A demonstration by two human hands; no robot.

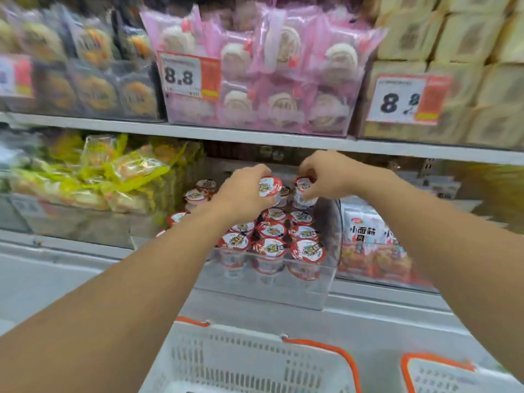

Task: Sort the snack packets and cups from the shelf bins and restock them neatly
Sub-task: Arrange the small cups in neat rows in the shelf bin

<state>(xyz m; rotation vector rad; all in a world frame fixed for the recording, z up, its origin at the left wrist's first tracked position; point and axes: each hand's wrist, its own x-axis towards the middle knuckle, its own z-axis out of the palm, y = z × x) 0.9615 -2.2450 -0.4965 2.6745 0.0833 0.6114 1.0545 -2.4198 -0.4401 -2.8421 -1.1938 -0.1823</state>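
Note:
A clear plastic bin (317, 290) on the lower shelf holds several small cups with red and white foil lids (272, 246), stacked in rows. My left hand (243, 191) grips one cup (270, 187) by its rim above the back of the stack. My right hand (326, 173) pinches another cup (304, 191) just to the right of it. Both cups are tilted toward me. More of the same cups (198, 194) stand at the bin's back left.
Yellow snack packets (113, 177) fill the bin to the left, red and white packets (368, 236) the one to the right. Pink packets (269, 75) and beige boxes (467, 52) sit on the shelf above. Two white baskets with orange rims (249, 361) (442, 375) stand below.

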